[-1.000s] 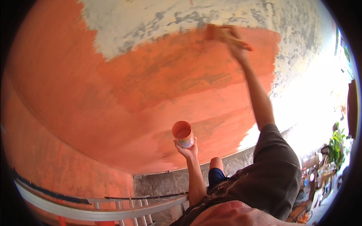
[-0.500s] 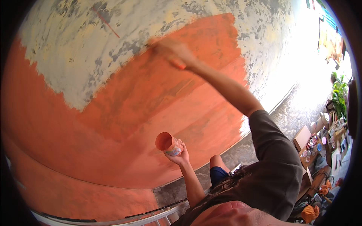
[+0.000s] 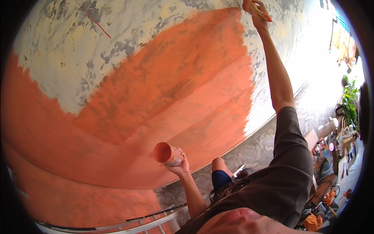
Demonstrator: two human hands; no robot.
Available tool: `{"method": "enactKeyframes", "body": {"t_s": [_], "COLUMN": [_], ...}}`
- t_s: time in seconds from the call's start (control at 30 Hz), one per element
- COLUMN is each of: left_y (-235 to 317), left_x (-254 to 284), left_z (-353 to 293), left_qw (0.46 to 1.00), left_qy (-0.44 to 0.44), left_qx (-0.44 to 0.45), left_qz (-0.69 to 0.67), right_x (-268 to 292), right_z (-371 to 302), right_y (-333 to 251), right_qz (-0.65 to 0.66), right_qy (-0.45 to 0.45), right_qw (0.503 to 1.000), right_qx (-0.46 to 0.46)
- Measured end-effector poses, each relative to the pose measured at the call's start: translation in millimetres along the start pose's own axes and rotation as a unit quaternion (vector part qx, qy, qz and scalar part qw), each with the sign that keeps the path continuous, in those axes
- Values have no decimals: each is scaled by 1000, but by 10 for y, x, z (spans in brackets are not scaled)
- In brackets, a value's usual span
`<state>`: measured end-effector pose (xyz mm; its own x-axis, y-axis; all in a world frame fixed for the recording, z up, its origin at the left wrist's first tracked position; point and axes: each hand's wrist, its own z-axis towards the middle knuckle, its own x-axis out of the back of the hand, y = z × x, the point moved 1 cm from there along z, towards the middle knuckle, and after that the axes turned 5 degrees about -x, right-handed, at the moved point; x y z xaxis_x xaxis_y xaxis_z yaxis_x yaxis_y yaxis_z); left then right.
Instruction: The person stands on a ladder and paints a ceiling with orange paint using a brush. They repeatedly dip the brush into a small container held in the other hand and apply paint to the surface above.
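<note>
My left hand [image 3: 181, 167] is wrapped round a paint can [image 3: 166, 153], its inside coated orange and its open mouth tilted toward the wall. High up at the right, my right hand [image 3: 261, 17] grips a paintbrush [image 3: 253, 8] by its pale handle, which has an orange end. The bristles sit at the upper right corner of the orange paint, against the wall [image 3: 128, 46]. Fresh orange paint [image 3: 175, 62] covers the middle of the wall, with grey patches showing through. Bare white and grey mottled plaster lies above it and to its right.
A metal ladder [image 3: 156, 222] runs along the bottom edge below my left arm. Patterned floor [image 3: 261, 142] follows the wall's foot. At the right are a green plant [image 3: 350, 101], a white container [image 3: 329, 125], orange cloths [image 3: 313, 222] and jumbled goods.
My right hand has swept rightward and up along the paint's top edge with the brush, and the arm is now stretched out. My left hand and the can have shifted slightly left.
</note>
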<state>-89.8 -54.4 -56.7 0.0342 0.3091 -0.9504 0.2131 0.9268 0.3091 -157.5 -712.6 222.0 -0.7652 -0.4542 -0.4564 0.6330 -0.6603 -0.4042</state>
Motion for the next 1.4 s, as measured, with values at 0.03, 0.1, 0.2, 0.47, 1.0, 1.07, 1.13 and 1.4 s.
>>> {"method": "enactKeyframes", "body": {"t_s": [0.03,0.1,0.2,0.47,1.0,1.07,1.13,1.4], "left_y": [-17,-118,-183,-188,-329,-447,-488,-399], "left_x": [13,-30,-75,-248,81,81,-33,97], "left_z": [4,22,-58,-176,-279,-325,-413,-484], "left_qw": [1000,1000,1000,999,989,985,986,983], "left_qy": [-13,-6,0,-9,-93,-96,-64,-5], "left_qx": [-5,10,17,46,106,134,150,184], "left_qz": [4,-14,-14,-21,-40,-50,-35,10], "right_x": [-111,-411,-983,-1980,693,966,1154,1023], "right_z": [-29,-136,-689,-1485,-2625,-3542,-4390,-5401], "right_y": [-143,-322,-810,-1343,-1170,-1206,-1219,-1691], "right_qz": [-24,-149,-274,24,93,4,122,155], "right_qy": [5,24,-91,-252,69,41,116,50], "right_qw": [999,988,956,966,873,854,757,646], "right_qx": [-33,-27,45,47,-474,-518,-632,-746]}}
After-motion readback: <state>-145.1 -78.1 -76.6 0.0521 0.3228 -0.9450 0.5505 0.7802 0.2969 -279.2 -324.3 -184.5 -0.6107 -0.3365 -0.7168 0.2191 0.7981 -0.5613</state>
